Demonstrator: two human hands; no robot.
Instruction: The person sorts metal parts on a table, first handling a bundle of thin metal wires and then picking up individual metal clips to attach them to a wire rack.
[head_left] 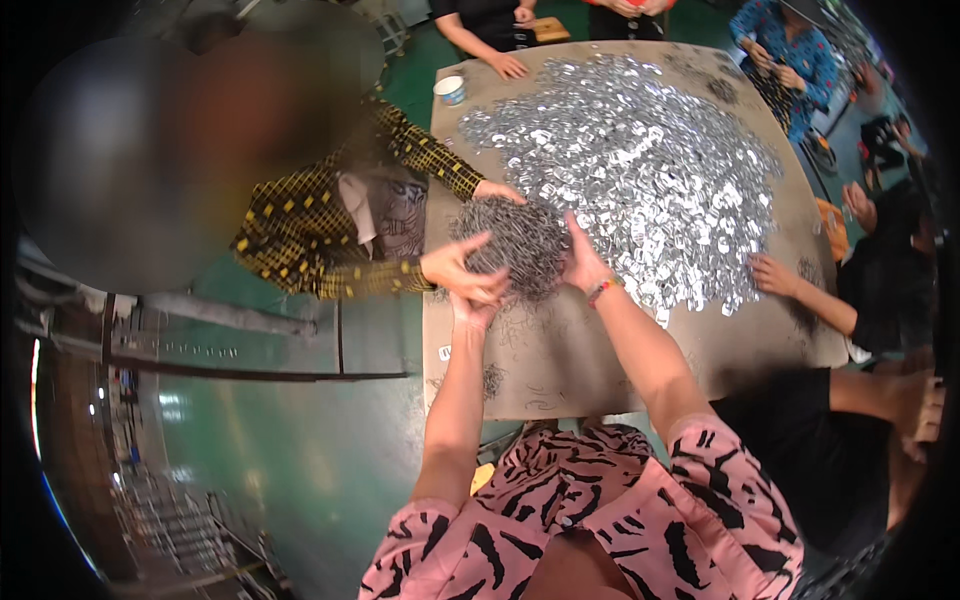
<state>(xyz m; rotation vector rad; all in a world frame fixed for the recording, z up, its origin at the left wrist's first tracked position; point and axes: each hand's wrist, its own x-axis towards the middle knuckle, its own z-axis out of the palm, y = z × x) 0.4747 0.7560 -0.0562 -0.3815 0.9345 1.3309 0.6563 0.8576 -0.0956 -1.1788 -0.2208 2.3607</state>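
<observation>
A large tangled clump of small dark wire pieces (520, 240) is held above the table's left side. My left hand (474, 312) supports it from below at its near left, its fingers mostly hidden under the clump and a co-worker's hand. My right hand (586, 262) cups the clump's right side, with a coloured bracelet at the wrist. The co-worker's hands (468, 270) in yellow-and-black sleeves also grip the clump, one at its left and one at its far side. Loose wire pieces (530, 330) lie on the table just below.
A wide heap of shiny flat metal pieces (660, 180) covers much of the brown table (590, 380). A paper cup (450, 90) stands at the far left corner. Small dark wire piles (722, 90) lie near the edges. Other people sit or stand around the table, some with hands on it.
</observation>
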